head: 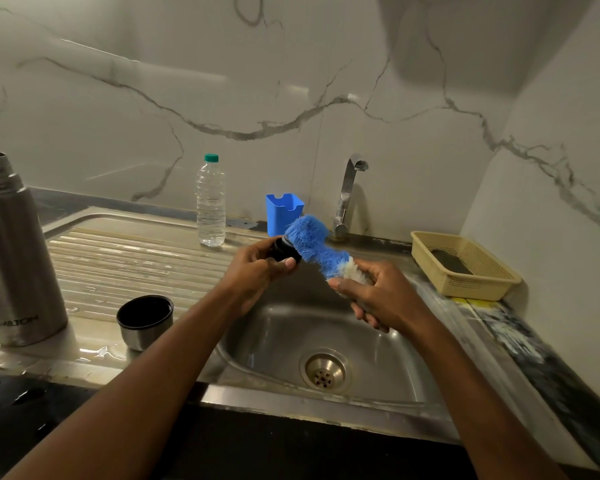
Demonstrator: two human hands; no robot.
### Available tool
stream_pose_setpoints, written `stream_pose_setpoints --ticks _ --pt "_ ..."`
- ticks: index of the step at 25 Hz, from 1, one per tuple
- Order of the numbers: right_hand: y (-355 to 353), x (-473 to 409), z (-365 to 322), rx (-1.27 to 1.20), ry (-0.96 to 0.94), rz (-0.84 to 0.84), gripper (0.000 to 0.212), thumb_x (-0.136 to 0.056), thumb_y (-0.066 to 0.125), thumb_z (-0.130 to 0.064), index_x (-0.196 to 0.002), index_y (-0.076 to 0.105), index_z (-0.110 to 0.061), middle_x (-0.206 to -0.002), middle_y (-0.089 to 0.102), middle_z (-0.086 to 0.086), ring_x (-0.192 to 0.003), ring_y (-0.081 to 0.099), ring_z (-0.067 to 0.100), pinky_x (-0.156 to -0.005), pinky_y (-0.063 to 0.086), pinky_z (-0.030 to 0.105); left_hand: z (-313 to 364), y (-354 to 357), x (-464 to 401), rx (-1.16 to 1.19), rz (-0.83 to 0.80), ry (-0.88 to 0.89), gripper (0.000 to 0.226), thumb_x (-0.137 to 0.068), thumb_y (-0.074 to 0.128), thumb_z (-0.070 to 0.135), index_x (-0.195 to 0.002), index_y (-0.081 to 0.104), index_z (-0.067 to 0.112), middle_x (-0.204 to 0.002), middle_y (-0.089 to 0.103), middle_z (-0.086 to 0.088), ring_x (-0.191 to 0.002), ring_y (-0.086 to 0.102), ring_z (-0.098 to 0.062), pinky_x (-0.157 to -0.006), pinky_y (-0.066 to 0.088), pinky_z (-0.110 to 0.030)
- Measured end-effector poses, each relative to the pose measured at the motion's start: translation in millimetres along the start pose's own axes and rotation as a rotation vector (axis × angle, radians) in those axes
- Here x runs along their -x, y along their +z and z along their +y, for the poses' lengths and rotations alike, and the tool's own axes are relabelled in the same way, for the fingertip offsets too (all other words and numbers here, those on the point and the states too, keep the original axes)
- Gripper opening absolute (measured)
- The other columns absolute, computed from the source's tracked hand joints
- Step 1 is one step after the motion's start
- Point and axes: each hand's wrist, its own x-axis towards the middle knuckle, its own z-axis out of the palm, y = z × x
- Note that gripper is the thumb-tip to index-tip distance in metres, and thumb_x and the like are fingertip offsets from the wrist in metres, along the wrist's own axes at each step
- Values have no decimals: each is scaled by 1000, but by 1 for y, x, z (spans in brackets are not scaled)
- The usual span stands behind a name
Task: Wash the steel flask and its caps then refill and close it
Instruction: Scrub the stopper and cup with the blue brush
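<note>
White marble-look wall panels with grey veining rise behind a stainless steel sink unit set into a dark countertop, whose ribbed draining board at nine o'clock is wet with small puddles. The round basin holds a steel drain strainer at six o'clock, and a curved chrome tap stands at the back, at twelve o'clock. Over the basin, the left hand has its fingers curled around a small black inner stopper cap, while the right hand grips the handle of a blue-and-white bristle brush, whose bristles press against the cap. The tall brushed-steel flask stands upright and uncapped at the far nine o'clock edge of the draining board, and its steel outer cup-cap with black lining sits mouth-up at about eight o'clock, well apart from the flask. A clear plastic water bottle with a green cap stands at eleven o'clock, a blue plastic holder just beside the tap. A cream plastic mesh basket rests at two o'clock, holding a dark pad.
</note>
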Motion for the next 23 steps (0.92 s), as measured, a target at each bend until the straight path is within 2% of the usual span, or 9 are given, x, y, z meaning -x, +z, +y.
stream_pose_setpoints --ticks 4,7,9,12,14,18,21,23 --pt "2 -4 7 108 -11 125 16 -97 68 -37 -110 66 -28 -56 64 4 -41 52 12 -41 43 23 3 2 -1 -40 19 -11 32 -89 69 -5 -115 68 14 -124 67 -16 -114 68 -29 -86 60 -32" --pt "0 -4 12 112 -5 153 16 -97 68 -37 -110 66 -27 -58 66 6 -41 53 12 -41 44 24 2 0 -4 -150 114 -21 43 -84 80 7 -122 61 12 -121 67 -15 -106 69 -28 -81 59 -30" --pt "1 -4 13 93 -18 169 20 -97 68 -39 -110 67 -25 -59 67 7 -42 53 12 -40 43 24 1 -1 -5 -295 198 -1 51 -81 85 15 -123 56 13 -114 68 -12 -97 70 -23 -72 57 -26" --pt "1 -4 6 62 -61 210 24 -96 67 -44 -111 66 -25 -60 67 7 -41 54 14 -40 43 24 -1 -5 -4 -630 243 200 51 -79 88 29 -117 56 16 -99 63 3 -87 65 -9 -60 51 -12" --pt "0 -3 3 52 -90 207 22 -96 67 -44 -108 66 -26 -59 66 7 -40 53 15 -39 43 24 -1 -8 -5 -768 252 328 51 -78 88 34 -116 61 17 -101 63 0 -89 64 -10 -65 51 -10" --pt "-2 0 -2 36 -133 147 17 -97 68 -42 -101 67 -26 -59 65 9 -39 52 19 -40 44 27 -1 -7 -3 -784 255 414 50 -74 90 36 -115 69 17 -103 67 1 -92 64 -6 -72 54 -11" --pt "-1 2 -2 43 -122 24 19 -95 69 -43 -112 68 -33 -60 66 9 -40 52 18 -41 43 26 0 -6 -2 -791 239 447 45 -73 91 36 -110 73 19 -96 71 5 -87 67 -4 -72 57 -14" --pt "0 3 -2 102 -106 -5 27 -94 71 -40 -120 67 -35 -59 66 5 -40 52 11 -41 42 23 0 -7 -3 -815 234 453 46 -70 92 35 -109 74 19 -93 72 6 -83 67 -3 -69 55 -15"
